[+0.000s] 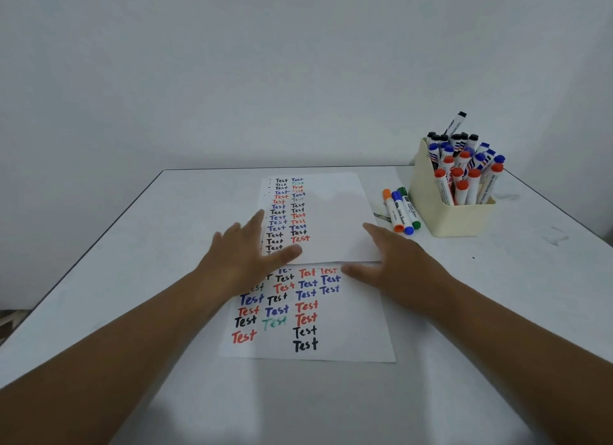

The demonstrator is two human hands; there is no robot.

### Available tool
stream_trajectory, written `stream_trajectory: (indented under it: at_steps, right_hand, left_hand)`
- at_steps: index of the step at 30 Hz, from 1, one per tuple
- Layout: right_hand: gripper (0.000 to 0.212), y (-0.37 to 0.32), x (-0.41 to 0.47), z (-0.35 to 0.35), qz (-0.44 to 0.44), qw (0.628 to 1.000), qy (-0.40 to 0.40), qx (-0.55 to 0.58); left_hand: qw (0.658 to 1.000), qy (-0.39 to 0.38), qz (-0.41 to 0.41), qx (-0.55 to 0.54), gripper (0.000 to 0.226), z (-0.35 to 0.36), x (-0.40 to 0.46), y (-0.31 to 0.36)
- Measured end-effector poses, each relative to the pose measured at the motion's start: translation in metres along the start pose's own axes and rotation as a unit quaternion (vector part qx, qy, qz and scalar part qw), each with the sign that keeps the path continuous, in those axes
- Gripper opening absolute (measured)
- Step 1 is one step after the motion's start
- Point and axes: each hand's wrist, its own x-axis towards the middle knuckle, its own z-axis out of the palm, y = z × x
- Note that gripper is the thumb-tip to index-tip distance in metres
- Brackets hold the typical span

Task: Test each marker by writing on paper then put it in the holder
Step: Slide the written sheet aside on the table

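Two white paper sheets lie on the table, both covered with the word "Test" in several colours. The far sheet [335, 212] overlaps the near sheet [348, 328]. My left hand [245, 255] lies flat with straight fingers on the far sheet's left edge. My right hand [394, 262] lies flat with spread fingers at that sheet's near right corner. Neither hand holds a marker. Three loose markers [401, 210], capped orange, blue and green, lie beside a cream holder [444, 217] at the right, which is filled with several black, blue and red markers.
The white table [132, 245] ends at a back edge against a plain wall, with a slanted edge on the left and another on the right. A few dark smudges mark the table right of the holder.
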Motion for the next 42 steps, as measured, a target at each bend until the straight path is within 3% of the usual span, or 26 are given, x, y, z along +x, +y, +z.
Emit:
stream_trajectory:
  at_steps: [4,8,25,42]
  right_hand:
    - [0.117,0.004,-0.026,-0.004,-0.068,0.991,-0.105,-0.040]
    - [0.125,0.006,-0.041,-0.003,-0.095,0.979,-0.145,-0.105]
    - [0.110,0.002,0.024,-0.017,-0.017,0.981,-0.178,-0.072]
    - [0.089,-0.003,0.061,-0.005,-0.013,0.993,-0.103,-0.059]
  left_hand:
    - [0.994,-0.076,0.079,0.020,0.139,-0.005,-0.030,-0.005]
    - [0.985,-0.127,0.120,0.006,0.142,-0.005,-0.044,-0.020]
    - [0.993,-0.075,0.052,0.075,0.125,-0.001,0.002,-0.003]
    - [0.998,-0.020,0.024,0.055,0.109,-0.001,0.049,-0.001]
